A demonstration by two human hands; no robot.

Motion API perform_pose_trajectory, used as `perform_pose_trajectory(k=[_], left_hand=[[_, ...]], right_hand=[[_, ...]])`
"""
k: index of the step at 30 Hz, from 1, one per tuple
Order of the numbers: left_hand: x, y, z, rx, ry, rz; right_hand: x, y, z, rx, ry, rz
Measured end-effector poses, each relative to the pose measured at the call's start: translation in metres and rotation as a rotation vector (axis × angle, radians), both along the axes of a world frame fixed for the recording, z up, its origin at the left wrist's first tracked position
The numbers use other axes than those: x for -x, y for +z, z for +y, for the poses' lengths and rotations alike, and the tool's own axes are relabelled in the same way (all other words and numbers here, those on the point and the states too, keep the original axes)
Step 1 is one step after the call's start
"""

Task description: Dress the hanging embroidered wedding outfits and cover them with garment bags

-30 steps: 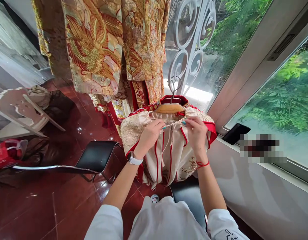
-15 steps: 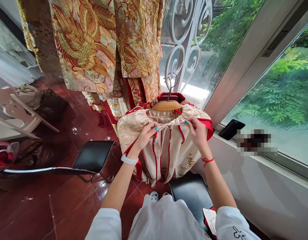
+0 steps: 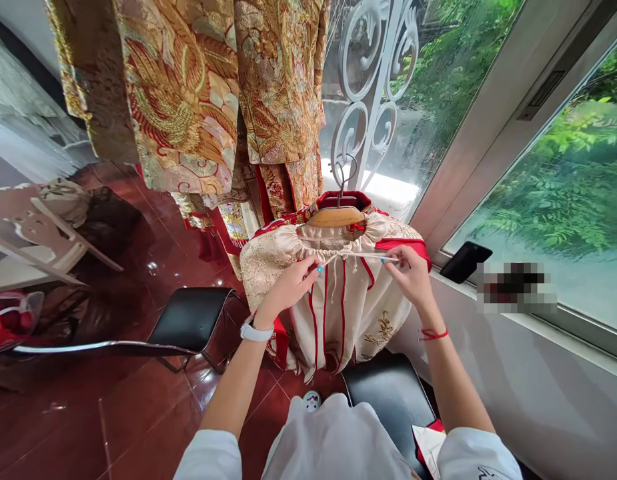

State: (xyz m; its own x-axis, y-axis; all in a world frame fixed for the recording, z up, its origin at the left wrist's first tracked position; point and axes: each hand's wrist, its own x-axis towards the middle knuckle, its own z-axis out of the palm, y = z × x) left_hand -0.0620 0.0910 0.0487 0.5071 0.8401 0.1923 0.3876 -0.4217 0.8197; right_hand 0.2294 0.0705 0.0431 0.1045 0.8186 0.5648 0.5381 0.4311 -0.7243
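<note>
A cream garment (image 3: 352,313) with red piping and gold embroidery hangs from a wooden hanger (image 3: 337,217) in front of me. A thin pale drawstring (image 3: 365,255) runs across its gathered neckline, with a small knot or loop near the middle and loose ends dangling below. My left hand (image 3: 293,285) is closed, pinching the string left of the knot. On the other side, my right hand (image 3: 412,272) grips the string between thumb and fingers, and the stretch between the hands looks taut. The exact fingertip contact on the left is partly hidden.
Gold and red embroidered robes (image 3: 188,100) hang behind at upper left. Black-seated chairs stand at left (image 3: 191,320) and below right (image 3: 388,393). A black phone (image 3: 465,261) rests on the windowsill beside a blurred-out patch. White scrollwork (image 3: 371,100) stands by the window.
My hands have moved farther apart, the right one going rightward and drawing the string out straight. Loose string ends now hang below the knot. The view has shifted slightly.
</note>
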Motion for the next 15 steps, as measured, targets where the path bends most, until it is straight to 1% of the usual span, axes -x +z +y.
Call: perform_pose_trajectory(k=[2, 3, 4, 5, 6, 9, 10, 11, 12, 13, 14, 15], left_hand=[[0.001, -0.002, 0.000, 0.011, 0.009, -0.034], [0.002, -0.004, 0.001, 0.021, 0.014, -0.054], [0.002, -0.006, 0.001, 0.029, 0.022, -0.066], [0.001, -0.008, 0.001, 0.029, 0.031, -0.069], [0.000, -0.009, 0.001, 0.020, 0.040, -0.065], [-0.004, -0.009, -0.006, -0.007, 0.048, -0.046], [-0.003, -0.008, -0.009, -0.008, 0.041, -0.052], [0.001, -0.006, -0.012, -0.017, 0.040, -0.073], [0.007, -0.004, -0.015, -0.050, 0.058, -0.116], [0.017, -0.002, -0.015, -0.115, 0.115, -0.189], [0.031, 0.000, -0.014, -0.208, 0.218, -0.276], [0.047, 0.002, -0.010, -0.309, 0.354, -0.350]], right_hand=[[0.001, -0.001, -0.003, 0.024, 0.106, 0.137], [-0.001, -0.002, -0.004, 0.039, 0.124, 0.169], [-0.005, -0.002, -0.005, 0.043, 0.104, 0.168], [-0.010, -0.002, -0.005, 0.038, 0.060, 0.146], [-0.015, -0.001, -0.006, 0.011, -0.013, 0.110], [-0.025, -0.001, -0.010, -0.170, -0.311, -0.035], [-0.027, -0.002, -0.011, -0.210, -0.350, -0.082], [-0.028, -0.002, -0.012, -0.221, -0.328, -0.110], [-0.029, -0.003, -0.012, -0.202, -0.255, -0.113], [-0.033, -0.004, -0.012, -0.161, -0.154, -0.090], [-0.038, -0.004, -0.009, -0.125, -0.085, -0.060], [-0.046, -0.004, -0.005, -0.108, -0.074, -0.039]])
